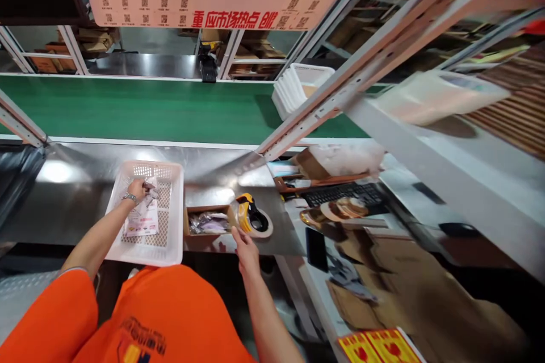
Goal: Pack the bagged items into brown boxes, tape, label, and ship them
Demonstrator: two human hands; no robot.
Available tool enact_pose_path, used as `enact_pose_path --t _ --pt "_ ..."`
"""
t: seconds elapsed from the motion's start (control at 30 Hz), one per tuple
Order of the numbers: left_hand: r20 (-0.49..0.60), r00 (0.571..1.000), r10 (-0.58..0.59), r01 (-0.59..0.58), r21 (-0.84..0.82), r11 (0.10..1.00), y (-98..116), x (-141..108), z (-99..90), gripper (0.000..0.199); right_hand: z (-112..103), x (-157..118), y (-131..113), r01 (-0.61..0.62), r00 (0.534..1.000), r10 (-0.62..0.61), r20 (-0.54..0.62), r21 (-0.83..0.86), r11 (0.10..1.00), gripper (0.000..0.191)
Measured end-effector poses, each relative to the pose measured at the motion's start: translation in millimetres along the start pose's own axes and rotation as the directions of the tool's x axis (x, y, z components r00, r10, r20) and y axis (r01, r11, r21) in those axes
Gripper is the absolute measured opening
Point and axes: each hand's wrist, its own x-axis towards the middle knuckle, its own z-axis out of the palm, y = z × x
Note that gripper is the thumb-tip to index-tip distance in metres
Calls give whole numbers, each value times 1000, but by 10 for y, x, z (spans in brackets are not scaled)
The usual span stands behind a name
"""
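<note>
Left hand (137, 188): reaching into the white perforated plastic basket (180, 210), fingers curling nearly closed on a crumpled clear plastic packet (150, 198) above a pink-and-white printed sheet (148, 226).

Right hand (247, 250): resting at the right end of the open brown cardboard box (198, 243), fingers close together; blur is hiding whether they are pinching its wall.

Box: sitting on the metal counter (85, 198), long axis running left to right, packets filling it, lying just right of the basket; right hand being nearer.
</note>
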Motion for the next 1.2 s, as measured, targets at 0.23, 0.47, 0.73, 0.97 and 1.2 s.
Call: enact_pose_path --t 0.23,0.47,0.73,0.97,1.2 --pt "-123 886 448 -463 -171 870 1241 -698 137 37 -8 -160 -413 588 806 -592 27 -165 792 69" --pt "159 896 414 -430 88 898 2167 -963 618 32 116 -258 -600 837 499 -565 657 -197 510 48" --pt "160 854 495 -498 -24 867 1817 -985 586 60 151 -176 -727 812 582 -438 685 -457 364 35" --pt "8 854 520 -506 -214 836 1460 -1064 554 39 382 -260 -994 825 556 -300 775 -559 83 46" --pt "108 991 -77 65 106 992 232 -1058 411 46 689 -92 -910 814 575 -25 818 -570 109 38"
